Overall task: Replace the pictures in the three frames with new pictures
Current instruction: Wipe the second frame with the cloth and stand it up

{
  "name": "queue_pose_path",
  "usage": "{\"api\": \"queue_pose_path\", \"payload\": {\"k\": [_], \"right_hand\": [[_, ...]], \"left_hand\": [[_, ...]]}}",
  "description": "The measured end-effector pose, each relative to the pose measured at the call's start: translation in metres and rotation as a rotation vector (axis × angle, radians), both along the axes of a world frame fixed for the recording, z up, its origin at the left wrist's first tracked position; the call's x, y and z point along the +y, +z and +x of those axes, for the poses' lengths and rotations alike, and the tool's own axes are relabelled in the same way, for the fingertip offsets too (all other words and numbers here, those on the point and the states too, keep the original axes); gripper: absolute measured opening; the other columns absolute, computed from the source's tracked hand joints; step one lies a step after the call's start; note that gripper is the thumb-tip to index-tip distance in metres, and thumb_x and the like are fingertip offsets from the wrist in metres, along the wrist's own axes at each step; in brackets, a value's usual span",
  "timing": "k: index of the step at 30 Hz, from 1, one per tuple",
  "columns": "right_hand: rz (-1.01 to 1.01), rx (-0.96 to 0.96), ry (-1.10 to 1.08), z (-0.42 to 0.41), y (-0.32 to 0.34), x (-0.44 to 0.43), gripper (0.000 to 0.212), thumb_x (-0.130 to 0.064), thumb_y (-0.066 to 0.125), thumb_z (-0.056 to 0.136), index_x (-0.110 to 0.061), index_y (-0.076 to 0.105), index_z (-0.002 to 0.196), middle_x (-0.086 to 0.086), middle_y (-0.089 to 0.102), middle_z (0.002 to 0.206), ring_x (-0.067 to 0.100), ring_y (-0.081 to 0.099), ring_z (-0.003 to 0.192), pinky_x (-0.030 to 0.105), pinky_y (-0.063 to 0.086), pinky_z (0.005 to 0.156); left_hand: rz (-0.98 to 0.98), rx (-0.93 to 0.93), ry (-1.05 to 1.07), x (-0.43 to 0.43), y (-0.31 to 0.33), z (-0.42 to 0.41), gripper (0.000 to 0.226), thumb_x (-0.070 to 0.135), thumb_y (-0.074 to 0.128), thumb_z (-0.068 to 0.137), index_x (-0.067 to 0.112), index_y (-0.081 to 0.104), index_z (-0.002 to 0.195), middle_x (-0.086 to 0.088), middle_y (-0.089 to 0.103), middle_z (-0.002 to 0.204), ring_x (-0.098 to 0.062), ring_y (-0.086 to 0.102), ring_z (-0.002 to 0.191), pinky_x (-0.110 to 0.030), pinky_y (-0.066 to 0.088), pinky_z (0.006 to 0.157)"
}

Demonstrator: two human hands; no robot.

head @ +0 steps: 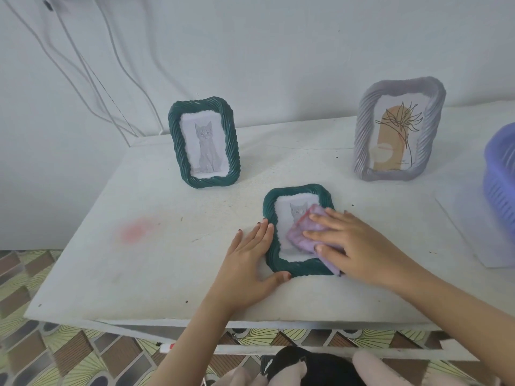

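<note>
The green frame point(303, 190) lying face up on the white table point(167, 246) sits directly between the two hands, and both touch it. Its long axis runs away from the person, tipped a little to the left at the far end, so its two long sides face one hand each.

The left hand point(250, 263) lies flat on the table with fingers straight and together. They press against the frame's left long side, and the thumb rests at its near left corner. It holds nothing and seems to act as a stop against sliding.

The right hand point(354, 240) comes in from the right, across the frame's right side. Its fingers are spread and straight, pressing a lilac cloth point(303, 235) onto the glass over the lower part of the cat picture point(298, 210). This looks like wiping the front. Any stroke along the long axis would push the frame away from the person, where the left hand gives little bracing.

Two frames stand upright beyond the hands. Another green frame point(176, 140) with a cat picture stands past the left hand. A grey frame point(363, 135) with a plant print stands past the right hand, which is the nearer of the two to it. It probably has yet to be changed. A purple basket point(501, 176) sits further right of the right hand.
</note>
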State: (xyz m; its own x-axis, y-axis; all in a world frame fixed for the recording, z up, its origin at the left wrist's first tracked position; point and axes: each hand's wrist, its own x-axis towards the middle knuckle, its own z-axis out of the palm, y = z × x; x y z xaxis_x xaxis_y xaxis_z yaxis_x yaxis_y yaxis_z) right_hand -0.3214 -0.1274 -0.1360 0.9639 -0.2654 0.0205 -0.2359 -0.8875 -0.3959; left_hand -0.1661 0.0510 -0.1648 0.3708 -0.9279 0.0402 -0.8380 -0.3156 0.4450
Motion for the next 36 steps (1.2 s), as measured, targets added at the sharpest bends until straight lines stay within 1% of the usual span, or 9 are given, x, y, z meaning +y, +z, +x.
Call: {"api": "queue_pose_path", "payload": {"k": [7,11,14,17,19,23,28,33,36], "right_hand": [[-0.043,-0.017,-0.120,0.052,-0.007,-0.021,0.042,-0.031,0.038,0.097,-0.029,0.039,0.138,-0.004,0.019,0.155,0.021,0.007,0.144,0.033,0.007,0.116],[0.029,-0.024,-0.004,0.036,-0.007,0.011,0.042,-0.035,0.033,0.096,-0.029,0.042,0.136,-0.005,0.023,0.153,0.019,0.004,0.145,0.040,0.008,0.118],[0.040,0.001,0.039,0.004,-0.002,0.035,0.043,-0.039,0.029,0.097,-0.030,0.042,0.136,-0.009,0.021,0.152,0.014,0.003,0.144,0.028,0.001,0.113],[0.016,0.034,-0.008,-0.015,0.007,0.033,0.058,-0.050,0.011,0.088,-0.036,0.041,0.135,-0.015,0.017,0.150,0.009,0.006,0.143,0.026,-0.007,0.110],[0.028,0.062,-0.059,-0.011,0.012,0.022,0.045,-0.044,0.022,0.095,-0.036,0.042,0.134,-0.014,0.017,0.151,0.010,0.007,0.143,0.029,-0.009,0.111],[-0.019,0.066,-0.149,0.022,0.013,-0.003,0.039,-0.030,0.030,0.099,-0.031,0.042,0.136,-0.006,0.020,0.154,0.016,0.010,0.144,0.038,-0.003,0.115],[-0.024,0.007,-0.158,0.055,0.001,-0.013,0.040,-0.025,0.031,0.098,-0.025,0.041,0.137,0.000,0.021,0.154,0.024,0.008,0.144,0.038,0.004,0.116],[0.077,-0.029,-0.011,0.037,-0.006,0.015,0.042,-0.035,0.031,0.096,-0.027,0.045,0.135,-0.002,0.025,0.152,0.021,0.007,0.144,0.043,0.014,0.117],[0.146,-0.046,0.025,0.012,-0.007,0.027,0.042,-0.041,0.035,0.092,-0.032,0.050,0.130,-0.013,0.023,0.150,0.009,0.006,0.143,0.037,0.020,0.116]], "left_hand": [[-0.005,-0.001,0.002,0.000,0.000,0.000,0.093,0.074,0.035,0.073,0.027,0.006,0.147,0.010,0.002,0.155,0.000,-0.003,0.142,-0.029,-0.006,0.117],[-0.010,-0.033,0.003,0.000,-0.001,-0.001,0.091,0.074,0.034,0.074,0.026,0.007,0.147,0.011,0.003,0.154,0.000,-0.002,0.142,-0.026,-0.007,0.116],[-0.010,-0.031,0.006,0.000,-0.001,-0.002,0.090,0.074,0.034,0.074,0.028,0.006,0.146,0.012,0.001,0.154,0.000,-0.002,0.142,-0.024,-0.009,0.115],[-0.004,-0.031,0.005,0.001,-0.001,-0.002,0.091,0.074,0.034,0.074,0.028,0.003,0.146,0.012,0.000,0.154,0.001,-0.004,0.141,-0.026,-0.008,0.116],[-0.003,-0.027,0.000,0.001,-0.001,-0.001,0.091,0.074,0.034,0.074,0.027,0.005,0.146,0.011,0.001,0.154,0.004,-0.006,0.140,-0.027,-0.007,0.116],[0.004,-0.014,-0.009,0.001,0.001,-0.001,0.092,0.073,0.033,0.073,0.024,0.007,0.147,0.011,0.001,0.154,0.005,-0.007,0.138,-0.027,-0.008,0.116],[0.008,-0.005,-0.002,0.000,0.002,-0.002,0.093,0.074,0.034,0.073,0.024,0.007,0.147,0.011,0.001,0.154,0.003,-0.005,0.140,-0.029,-0.006,0.117],[0.001,0.010,0.000,0.000,0.001,-0.001,0.092,0.074,0.037,0.073,0.027,0.007,0.146,0.011,0.004,0.155,0.003,-0.002,0.141,-0.027,-0.005,0.117],[0.001,0.023,0.011,-0.001,0.002,0.000,0.094,0.074,0.038,0.071,0.026,0.009,0.147,0.013,0.002,0.153,0.003,-0.001,0.141,-0.027,-0.005,0.117]]}}
